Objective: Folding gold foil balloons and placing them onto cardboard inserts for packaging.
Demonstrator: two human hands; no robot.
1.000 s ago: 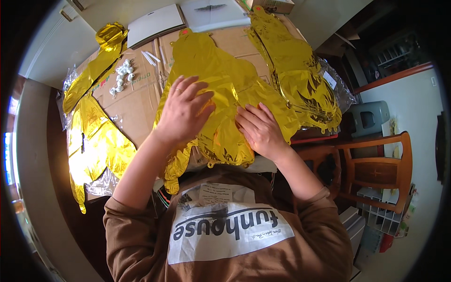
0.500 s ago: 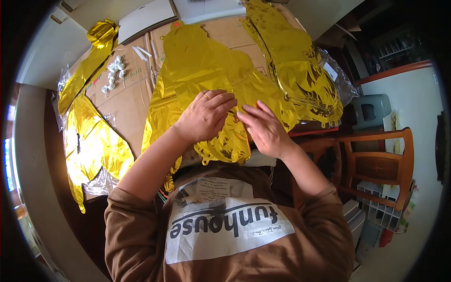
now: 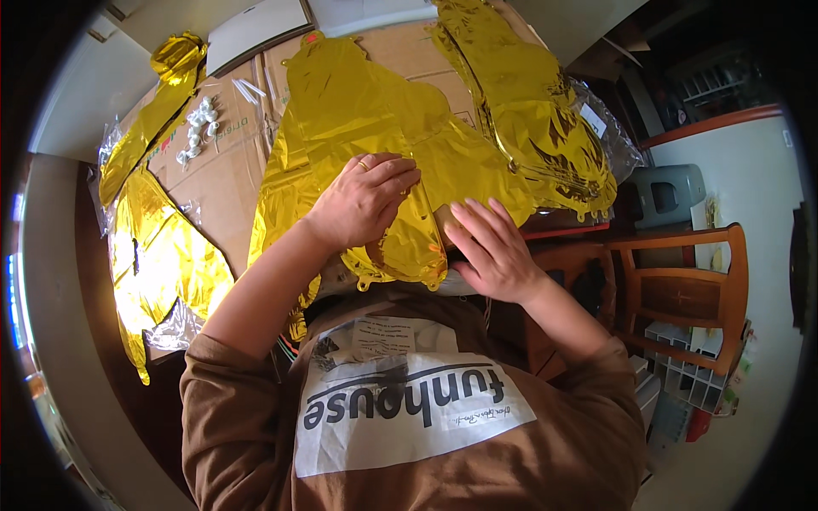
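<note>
A large flat gold foil balloon (image 3: 341,102) is spread in front of me, its lower end hanging toward my body over the near edge of the cardboard. My left hand (image 3: 365,198) is on the middle of it, fingers bent and pressed together over the foil; the fingertips' grip is partly hidden. A fold of foil runs down from those fingers toward small tabs at the bottom. Just right of this fold, my right hand (image 3: 498,254) is open with its fingers apart, beside the lower end of the balloon.
A second gold foil balloon (image 3: 528,111) is at the right and another (image 3: 162,247) at the left, over the cardboard (image 3: 226,162). White curled pieces (image 3: 198,132) and white sticks (image 3: 247,90) lie at the left. A wooden chair (image 3: 673,298) and a grey-green stool (image 3: 667,194) stand right.
My right hand has moved slightly right and down, away from my left hand, its fingers spreading. My left hand stays on the foil. The lower foil fold has straightened somewhat.
</note>
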